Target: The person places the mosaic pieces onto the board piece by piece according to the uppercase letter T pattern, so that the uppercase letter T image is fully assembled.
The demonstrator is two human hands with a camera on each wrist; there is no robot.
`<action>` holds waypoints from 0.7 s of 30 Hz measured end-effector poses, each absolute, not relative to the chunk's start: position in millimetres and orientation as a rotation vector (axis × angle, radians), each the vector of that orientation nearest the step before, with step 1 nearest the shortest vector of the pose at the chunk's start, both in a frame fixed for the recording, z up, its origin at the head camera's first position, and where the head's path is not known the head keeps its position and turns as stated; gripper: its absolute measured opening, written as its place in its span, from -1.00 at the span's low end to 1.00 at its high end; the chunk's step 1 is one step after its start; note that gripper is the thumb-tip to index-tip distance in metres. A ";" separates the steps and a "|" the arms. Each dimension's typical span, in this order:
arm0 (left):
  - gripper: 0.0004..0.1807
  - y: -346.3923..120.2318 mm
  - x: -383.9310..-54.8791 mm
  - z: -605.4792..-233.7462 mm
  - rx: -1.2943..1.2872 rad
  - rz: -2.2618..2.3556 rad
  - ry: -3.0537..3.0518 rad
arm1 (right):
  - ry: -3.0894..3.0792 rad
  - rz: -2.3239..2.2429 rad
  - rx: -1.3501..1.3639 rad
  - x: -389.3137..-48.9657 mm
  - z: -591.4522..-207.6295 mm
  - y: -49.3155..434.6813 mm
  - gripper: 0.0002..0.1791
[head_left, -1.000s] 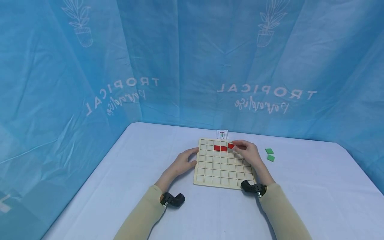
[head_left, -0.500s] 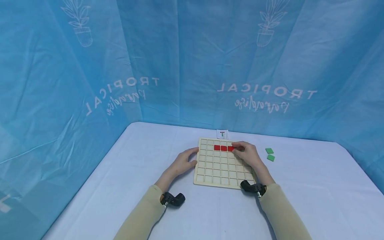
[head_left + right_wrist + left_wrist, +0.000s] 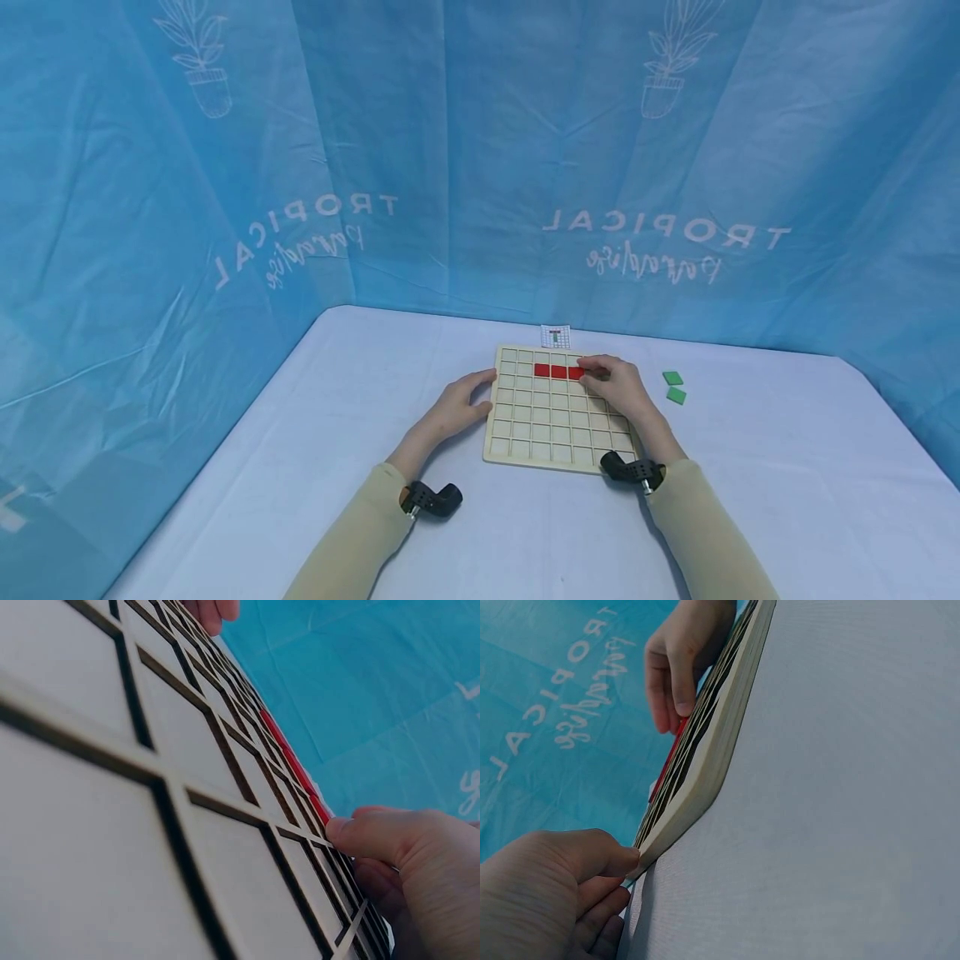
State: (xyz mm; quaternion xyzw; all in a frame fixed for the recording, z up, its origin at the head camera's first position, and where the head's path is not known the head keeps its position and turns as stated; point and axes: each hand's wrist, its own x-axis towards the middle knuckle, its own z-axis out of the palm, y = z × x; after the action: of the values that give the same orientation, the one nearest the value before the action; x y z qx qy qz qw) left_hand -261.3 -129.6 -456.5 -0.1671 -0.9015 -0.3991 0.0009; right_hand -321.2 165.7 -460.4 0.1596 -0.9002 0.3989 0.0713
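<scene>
A pale wooden grid board lies on the white table, with three red square tiles in one row near its far edge. My right hand is over the board's far right part, thumb and index finger at the rightmost red tile. In the right wrist view the thumb of the right hand presses against that tile's end. My left hand rests at the board's left edge, index finger and thumb apart and touching it. From the left wrist view, the thumb of the left hand meets the board's corner.
Two green square tiles lie on the table right of the board. Behind the board lies a small printed card showing a grid with a red and green T shape. Blue curtains hang close behind the table and along its left side.
The right hand has brought the third red tile down from a tilted position into line with the other two. Its fingers stay at the tile. The left hand has not moved.
</scene>
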 end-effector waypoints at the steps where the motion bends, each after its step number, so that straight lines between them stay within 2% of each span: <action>1: -0.39 -129.6 -261.2 -456.5 -0.523 -1.253 -2.832 | -2.710 1.196 0.479 -320.7 -459.9 165.4 -0.67; 21: -0.39 -129.8 -262.1 -456.7 -0.517 -1.248 -2.840 | -2.675 1.222 0.511 -321.3 -462.1 165.9 -0.70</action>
State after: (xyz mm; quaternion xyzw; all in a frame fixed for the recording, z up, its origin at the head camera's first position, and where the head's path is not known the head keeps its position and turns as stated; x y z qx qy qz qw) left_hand -262.1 -129.8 -456.7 -0.1644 -0.9031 -0.3967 -0.0016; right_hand -321.3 165.9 -462.1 0.1706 -0.8933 0.4083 0.0783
